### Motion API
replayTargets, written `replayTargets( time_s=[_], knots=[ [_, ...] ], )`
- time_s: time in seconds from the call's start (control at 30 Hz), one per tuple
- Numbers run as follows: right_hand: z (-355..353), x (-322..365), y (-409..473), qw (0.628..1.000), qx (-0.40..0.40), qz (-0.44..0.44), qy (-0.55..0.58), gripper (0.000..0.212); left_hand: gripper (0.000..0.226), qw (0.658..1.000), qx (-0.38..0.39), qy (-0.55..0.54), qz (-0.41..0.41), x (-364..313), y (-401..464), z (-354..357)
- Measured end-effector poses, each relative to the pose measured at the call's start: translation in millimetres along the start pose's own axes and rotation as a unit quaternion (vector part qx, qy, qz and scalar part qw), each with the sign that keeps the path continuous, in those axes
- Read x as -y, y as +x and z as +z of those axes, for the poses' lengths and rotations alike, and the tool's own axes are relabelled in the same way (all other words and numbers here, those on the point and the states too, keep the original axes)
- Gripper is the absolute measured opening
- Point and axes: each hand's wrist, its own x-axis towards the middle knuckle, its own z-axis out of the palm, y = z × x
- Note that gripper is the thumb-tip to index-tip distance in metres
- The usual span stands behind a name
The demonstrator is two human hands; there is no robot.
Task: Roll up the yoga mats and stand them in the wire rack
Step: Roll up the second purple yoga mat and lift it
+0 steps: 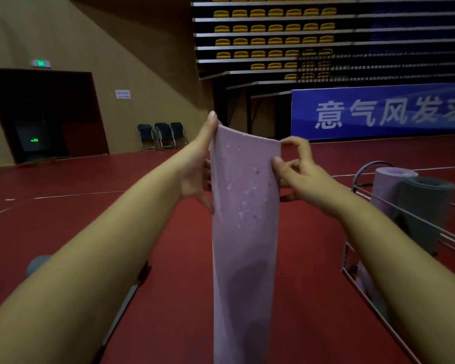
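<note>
A pale purple yoga mat (244,232) hangs unrolled in front of me, from chest height down past the bottom of the frame. My left hand (199,169) holds its top left edge, thumb up along the corner. My right hand (296,170) pinches the top right edge between thumb and curled fingers. The wire rack (357,282) stands low on the right. In it, upright, are a rolled purple mat (386,190) and a rolled grey mat (426,206).
The floor is dark red sports flooring (168,298) with white lines. A grey object (37,264) and a dark flat strip (121,311) lie low on the left. Folding chairs (163,136) stand by the far wall; a blue banner (378,111) and stands rise behind.
</note>
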Motion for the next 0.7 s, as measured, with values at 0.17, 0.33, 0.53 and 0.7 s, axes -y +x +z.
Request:
replayTargets(
  time_s=[0.17,0.33,0.53,0.7],
  knots=[
    [-9.3,-0.7,6.2,0.999,0.033,-0.001,-0.025,0.058,0.090,0.999,0.010,0.028,-0.021,-11.6,10.5,-10.1],
    [-0.7,-9.4,2.4,1.000,0.006,-0.001,-0.019,0.049,0.099,0.999,0.006,0.013,-0.036,-2.3,21.6,-22.6],
    [16.1,-17.4,11.0,0.983,0.083,0.028,-0.163,0.049,0.079,0.995,-0.013,0.063,-0.082,34.1,38.8,-18.1],
    [43.8,-76.0,-22.8,0.974,0.095,0.045,-0.203,0.055,0.072,0.987,-0.024,0.061,-0.146,112.5,46.7,-20.9]
  ],
)
